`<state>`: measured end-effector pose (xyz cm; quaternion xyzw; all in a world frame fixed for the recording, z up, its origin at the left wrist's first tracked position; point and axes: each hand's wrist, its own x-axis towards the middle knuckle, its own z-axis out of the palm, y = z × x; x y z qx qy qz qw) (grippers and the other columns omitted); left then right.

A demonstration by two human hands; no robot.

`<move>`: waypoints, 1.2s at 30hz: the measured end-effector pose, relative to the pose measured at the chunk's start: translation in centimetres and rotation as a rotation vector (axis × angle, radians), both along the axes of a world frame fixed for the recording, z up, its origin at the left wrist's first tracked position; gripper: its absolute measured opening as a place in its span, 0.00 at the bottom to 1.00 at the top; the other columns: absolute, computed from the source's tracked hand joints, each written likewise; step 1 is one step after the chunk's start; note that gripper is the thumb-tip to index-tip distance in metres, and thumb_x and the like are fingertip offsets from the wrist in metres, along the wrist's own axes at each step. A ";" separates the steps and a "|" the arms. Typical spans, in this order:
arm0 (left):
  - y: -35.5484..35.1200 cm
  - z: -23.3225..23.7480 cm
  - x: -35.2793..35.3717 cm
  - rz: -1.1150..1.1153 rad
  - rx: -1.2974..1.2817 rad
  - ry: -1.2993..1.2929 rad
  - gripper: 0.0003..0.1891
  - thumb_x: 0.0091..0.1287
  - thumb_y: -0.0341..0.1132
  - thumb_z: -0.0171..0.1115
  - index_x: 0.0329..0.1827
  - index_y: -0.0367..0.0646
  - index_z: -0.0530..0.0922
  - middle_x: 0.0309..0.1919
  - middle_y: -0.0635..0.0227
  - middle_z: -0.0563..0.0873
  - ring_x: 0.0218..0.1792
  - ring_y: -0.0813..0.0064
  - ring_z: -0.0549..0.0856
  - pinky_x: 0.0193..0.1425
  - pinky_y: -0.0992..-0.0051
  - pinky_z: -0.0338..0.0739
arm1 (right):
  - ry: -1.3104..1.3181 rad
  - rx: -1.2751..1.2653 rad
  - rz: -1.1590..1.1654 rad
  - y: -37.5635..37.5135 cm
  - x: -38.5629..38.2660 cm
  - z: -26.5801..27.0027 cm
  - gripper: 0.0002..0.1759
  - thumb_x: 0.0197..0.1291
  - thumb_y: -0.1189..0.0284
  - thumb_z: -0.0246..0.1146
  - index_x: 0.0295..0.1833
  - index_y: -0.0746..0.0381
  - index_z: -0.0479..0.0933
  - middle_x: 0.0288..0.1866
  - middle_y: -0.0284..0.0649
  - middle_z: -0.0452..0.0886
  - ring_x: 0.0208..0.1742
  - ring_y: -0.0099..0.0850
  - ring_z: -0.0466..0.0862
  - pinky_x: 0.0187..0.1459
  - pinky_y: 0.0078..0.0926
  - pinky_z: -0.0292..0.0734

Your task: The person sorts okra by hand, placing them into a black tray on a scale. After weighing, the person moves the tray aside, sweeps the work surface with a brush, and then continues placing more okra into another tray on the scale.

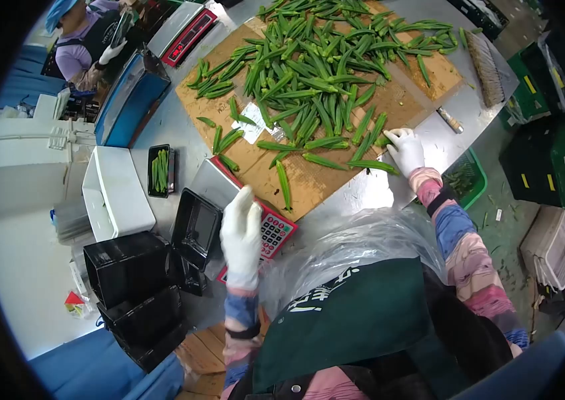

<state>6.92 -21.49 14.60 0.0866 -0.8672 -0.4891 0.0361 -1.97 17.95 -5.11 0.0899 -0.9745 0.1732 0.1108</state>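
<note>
My left hand (242, 235), in a white glove, is over the red-edged scale (274, 232) beside its keypad. Its fingers are stretched out and nothing shows in them. My right hand (406, 152), also gloved in white, is at the right edge of the cardboard (319, 183). Its fingers are slightly apart, with the tips beside the end of an okra pod (381, 141); a firm grip cannot be made out. A large heap of green okra (322, 73) covers the cardboard, with loose pods nearer me. A black tray (196, 229) leans beside the scale.
A black tray of okra (160, 171) lies by a white foam box (119, 193). Stacked black trays (128, 269) stand at left. A knife (450, 120) and brush (486, 70) lie at right. A green basket (472, 177) is below the table edge. A co-worker (82, 47) stands beyond.
</note>
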 end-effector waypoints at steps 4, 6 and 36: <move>3.1 -7.2 -5.1 -0.056 -0.191 -0.062 0.30 0.74 0.32 0.60 0.77 0.32 0.65 0.68 0.44 0.78 0.69 0.55 0.79 0.74 0.65 0.71 | -0.055 -0.164 -0.013 0.1 0.2 2.6 0.13 0.56 0.67 0.71 0.47 0.57 0.85 0.40 0.41 0.83 0.49 0.44 0.81 0.53 0.43 0.76; 3.7 -11.0 -6.5 -0.003 -0.476 -0.139 0.34 0.71 0.34 0.65 0.78 0.32 0.63 0.65 0.42 0.79 0.65 0.48 0.80 0.70 0.60 0.74 | -0.050 -0.217 0.068 -0.7 1.3 3.6 0.14 0.56 0.65 0.71 0.47 0.58 0.84 0.42 0.43 0.82 0.50 0.44 0.81 0.53 0.43 0.76; 9.4 -8.9 -11.1 -0.187 0.977 -0.619 0.24 0.76 0.38 0.62 0.69 0.33 0.72 0.53 0.60 0.87 0.45 0.73 0.85 0.51 0.70 0.80 | -0.258 -0.340 0.204 1.7 -6.9 4.2 0.21 0.53 0.77 0.68 0.55 0.62 0.77 0.54 0.48 0.82 0.57 0.51 0.81 0.61 0.43 0.76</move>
